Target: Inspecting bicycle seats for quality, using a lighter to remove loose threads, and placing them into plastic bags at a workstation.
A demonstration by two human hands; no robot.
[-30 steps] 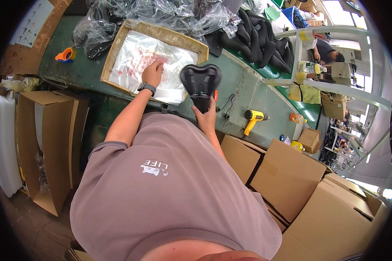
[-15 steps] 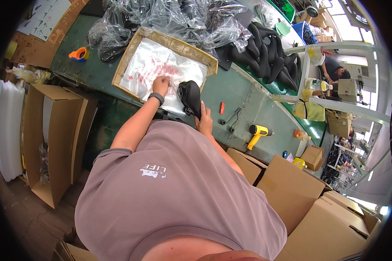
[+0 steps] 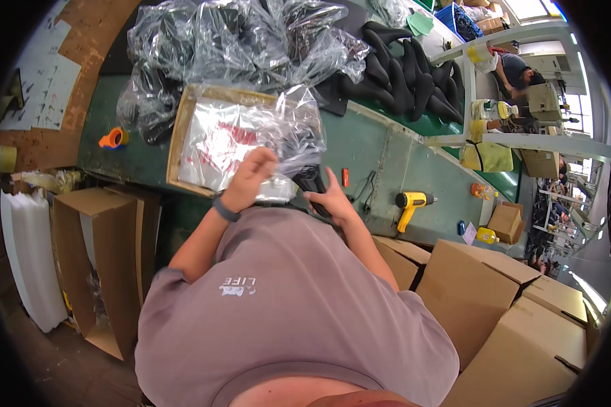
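A black bicycle saddle [image 3: 310, 180] is partly inside a clear plastic bag [image 3: 299, 125], held in front of me over the right part of a shallow tray. My right hand [image 3: 334, 201] grips the saddle's narrow end, which sticks out of the bag toward me. On the bag's left side, my left hand [image 3: 251, 178] has its fingers curled and pinched at the film near its mouth. Beneath it, a stack of flat clear bags with red print [image 3: 214, 146] lies in the yellowish-brown tray [image 3: 174, 152].
Bagged saddles [image 3: 231, 47] are heaped behind the tray, with bare black saddles [image 3: 414, 78] to their right. A yellow heat gun [image 3: 409, 205], a red lighter [image 3: 345, 178] and an orange tape dispenser [image 3: 114, 138] lie on the green bench [image 3: 380, 149]. Cardboard boxes [image 3: 468, 285] stand at the right.
The saddle was bare beside the tray and is now partly covered by a clear bag. My left hand has come off the bag stack toward the saddle; my right hand still holds the saddle.
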